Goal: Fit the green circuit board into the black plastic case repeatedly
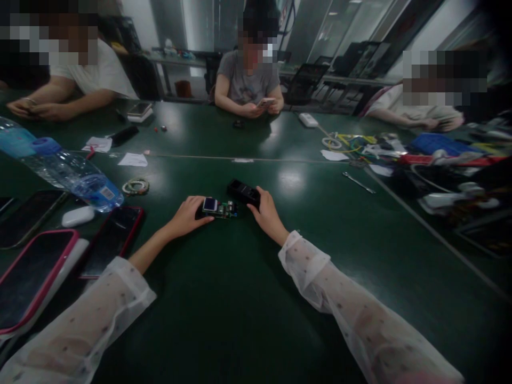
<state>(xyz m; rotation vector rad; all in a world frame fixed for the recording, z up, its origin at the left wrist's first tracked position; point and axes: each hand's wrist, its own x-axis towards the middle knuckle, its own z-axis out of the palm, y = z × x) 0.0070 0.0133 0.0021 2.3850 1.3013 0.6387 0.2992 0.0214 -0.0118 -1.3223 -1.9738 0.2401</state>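
Observation:
In the middle of the green table (224,298), my left hand (187,214) grips the left end of a small circuit board (224,208) that carries a little screen. Thumb and fingers close on it from the near and far sides. To its right, my right hand (269,213) holds the right end of a black plastic case (242,191), thumb in front and fingers behind. The case lies slanted, its far end pointing left. A narrow gap separates board and case. What the inside of the case looks like is too dark to tell.
On the left are water bottles (90,181), phones (112,240), a white earbud case (78,216) and a beaded bracelet (135,185). A wrench (359,182), cables and a blue tray (444,144) lie right. Across the table sit three people, one holding a phone (265,104).

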